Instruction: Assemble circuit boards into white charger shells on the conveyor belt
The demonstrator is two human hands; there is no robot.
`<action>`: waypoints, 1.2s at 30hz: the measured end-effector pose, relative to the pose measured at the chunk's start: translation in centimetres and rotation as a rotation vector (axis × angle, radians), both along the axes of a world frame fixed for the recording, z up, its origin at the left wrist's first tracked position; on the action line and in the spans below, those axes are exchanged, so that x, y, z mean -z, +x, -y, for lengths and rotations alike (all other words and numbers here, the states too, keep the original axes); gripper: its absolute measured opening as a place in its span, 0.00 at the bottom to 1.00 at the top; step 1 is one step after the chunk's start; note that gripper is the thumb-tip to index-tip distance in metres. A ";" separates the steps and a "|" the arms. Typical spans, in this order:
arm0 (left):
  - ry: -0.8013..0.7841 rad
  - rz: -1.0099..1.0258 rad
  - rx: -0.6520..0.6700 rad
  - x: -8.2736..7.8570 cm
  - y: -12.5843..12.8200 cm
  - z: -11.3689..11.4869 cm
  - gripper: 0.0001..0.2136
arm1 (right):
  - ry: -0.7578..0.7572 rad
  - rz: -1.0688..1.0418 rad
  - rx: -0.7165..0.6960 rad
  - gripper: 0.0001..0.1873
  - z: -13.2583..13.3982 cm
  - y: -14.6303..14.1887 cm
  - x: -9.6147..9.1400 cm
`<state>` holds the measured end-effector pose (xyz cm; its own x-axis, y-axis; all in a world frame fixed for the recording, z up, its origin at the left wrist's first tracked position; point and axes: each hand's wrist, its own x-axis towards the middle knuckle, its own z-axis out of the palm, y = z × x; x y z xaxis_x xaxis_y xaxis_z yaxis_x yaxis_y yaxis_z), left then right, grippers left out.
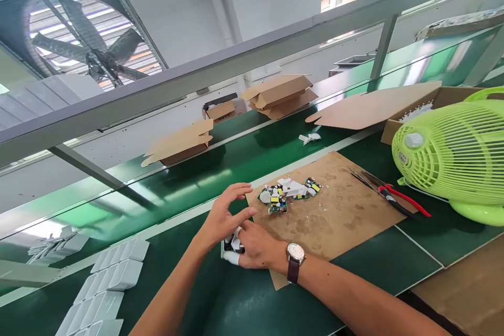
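Observation:
My left hand (226,215) is open, its fingers spread and thumb apart, just above and beside my right hand. Closed around the near side of a small white case (226,246) with dark parts inside is my right hand (258,245). White covers sit on its thumb and a fingertip, and a watch (295,262) is on that wrist. Most of the case is hidden by my hands. Just beyond them, small circuit boards (279,202) and white plastic pieces (292,187) lie in a cluster on a brown cardboard sheet (334,226).
Red-and-black pliers (394,197) and tweezers (361,177) lie at the sheet's right side. A lime-green basket-like fan housing (452,152) stands at right. White plastic housings (106,278) sit in rows at left. Cardboard boxes (279,97) line the far side.

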<state>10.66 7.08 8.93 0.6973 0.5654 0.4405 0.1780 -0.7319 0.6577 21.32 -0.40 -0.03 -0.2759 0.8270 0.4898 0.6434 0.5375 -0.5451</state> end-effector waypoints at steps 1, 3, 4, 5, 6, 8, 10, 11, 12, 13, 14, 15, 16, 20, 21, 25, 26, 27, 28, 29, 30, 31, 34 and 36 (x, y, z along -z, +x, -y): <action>-0.013 -0.001 -0.035 0.4 -1.6 0.3 0.19 | -0.008 -0.018 0.038 0.20 -0.2 0.2 -0.1; -0.052 -0.032 -0.100 1.8 -4.9 1.2 0.26 | -0.052 -0.072 0.111 0.27 -0.3 0.7 -0.6; -0.078 -0.061 -0.129 2.7 -6.3 1.7 0.31 | -0.085 -0.109 0.141 0.31 -0.2 0.8 -0.8; -0.104 -0.091 -0.162 3.7 -7.5 2.2 0.36 | -0.123 -0.150 0.160 0.34 -0.1 0.9 -1.1; -0.138 -0.128 -0.184 4.8 -8.4 2.8 0.39 | -0.160 -0.192 0.169 0.37 0.0 0.9 -1.3; -0.186 -0.142 -0.235 6.9 -9.6 3.9 0.39 | -0.217 -0.263 0.160 0.41 0.4 0.7 -1.6; -0.215 -0.141 -0.272 8.4 -10.0 4.6 0.36 | -0.257 -0.306 0.126 0.42 0.7 0.3 -1.5; -0.218 -0.143 -0.278 8.9 -10.1 4.9 0.35 | -0.271 -0.317 0.106 0.41 0.8 0.1 -1.4; -0.211 -0.150 -0.276 9.1 -10.1 5.1 0.33 | -0.282 -0.329 0.087 0.41 0.9 -0.1 -1.2; -0.192 -0.162 -0.267 9.2 -10.2 5.2 0.31 | -0.291 -0.346 0.066 0.39 0.9 -0.2 -1.0; -0.166 -0.178 -0.256 9.2 -10.3 5.3 0.29 | -0.298 -0.374 0.044 0.38 0.9 -0.2 -0.7; -0.137 -0.192 -0.248 9.1 -10.5 5.4 0.27 | -0.307 -0.413 0.020 0.36 0.8 -0.1 -0.6; -0.112 -0.204 -0.248 8.9 -10.7 5.5 0.25 | -0.325 -0.458 -0.010 0.33 0.7 0.0 -0.4; -0.122 -0.218 -0.307 8.6 -11.3 5.6 0.21 | -0.399 -0.557 -0.132 0.21 0.1 0.7 0.0; -0.141 -0.214 -0.315 8.7 -11.3 5.7 0.20 | -0.371 -0.537 -0.142 0.19 0.0 0.8 0.0; -0.241 -0.128 -0.318 9.0 -11.1 5.9 0.24 | -0.099 -0.358 -0.153 0.16 0.0 0.8 0.4; -0.272 -0.091 -0.321 9.0 -11.0 5.9 0.25 | -0.049 -0.306 -0.165 0.18 0.1 0.8 0.4; -0.304 -0.050 -0.329 9.0 -10.9 6.0 0.27 | -0.018 -0.256 -0.179 0.19 0.2 0.7 0.4; -0.335 -0.011 -0.338 9.0 -10.8 6.0 0.27 | -0.003 -0.203 -0.196 0.21 0.3 0.7 0.4; -0.368 0.024 -0.348 9.0 -10.7 6.1 0.27 | 0.004 -0.150 -0.211 0.22 0.3 0.6 0.4; -0.403 0.054 -0.358 8.9 -10.5 6.1 0.27 | 0.006 -0.100 -0.224 0.23 0.4 0.6 0.3; -0.438 0.081 -0.362 8.8 -10.4 6.2 0.27 | 0.007 -0.056 -0.230 0.23 0.4 0.5 0.3; -0.507 0.155 -0.331 8.5 -10.1 6.4 0.30 | 0.025 0.015 -0.201 0.23 0.5 0.4 0.1; -0.500 0.196 -0.313 8.3 -10.0 6.6 0.36 | 0.053 0.002 -0.176 0.23 0.5 0.3 -0.3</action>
<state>0.68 0.45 0.60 0.3983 0.9009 0.1723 0.1753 -0.2592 0.9498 21.60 -0.87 0.25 -0.4150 0.7392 0.5304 0.5379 0.6696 -0.5122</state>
